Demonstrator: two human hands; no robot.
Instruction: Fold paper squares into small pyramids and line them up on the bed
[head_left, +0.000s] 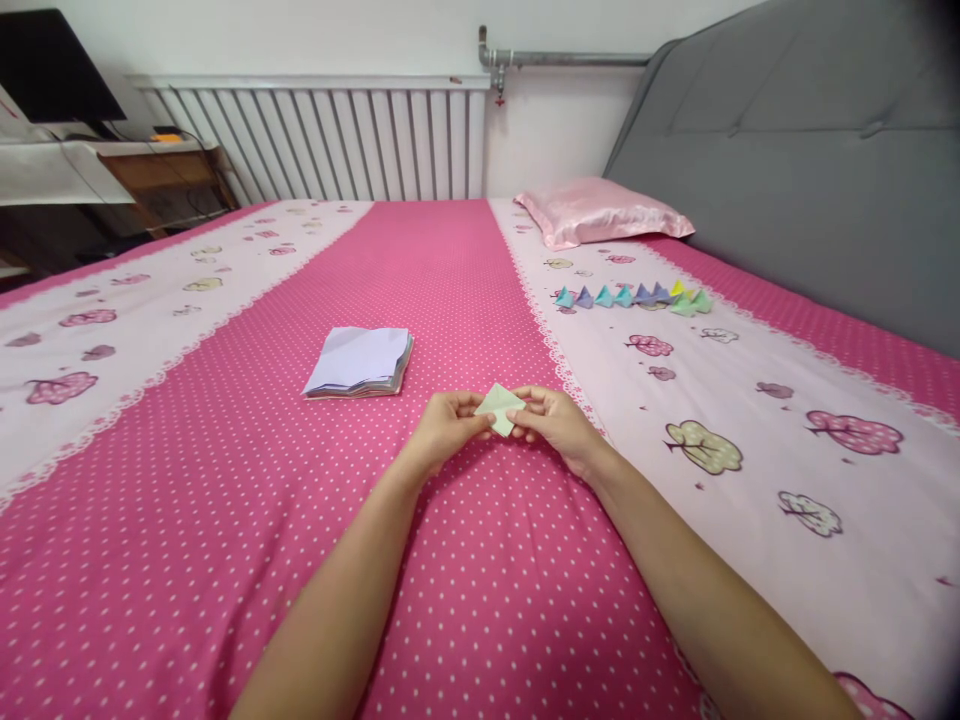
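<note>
A small folded piece of pale green paper, diamond-shaped with a crease, is held up between my two hands just above the bed. My left hand pinches its left corner with the thumb in front and the fingers behind. On the opposite side, my right hand grips the right corner in the same manner. Farther left on the bedspread lies a stack of square paper with a lilac sheet on top. Several small folded paper pieces in turquoise, purple, yellow and green stand in a row at the right.
A pink dotted bedspread with printed pale bands covers the bed. Toward the back right lies a pink pillow, beside the grey padded headboard. A white radiator lines the wall; a desk with a monitor stands far left.
</note>
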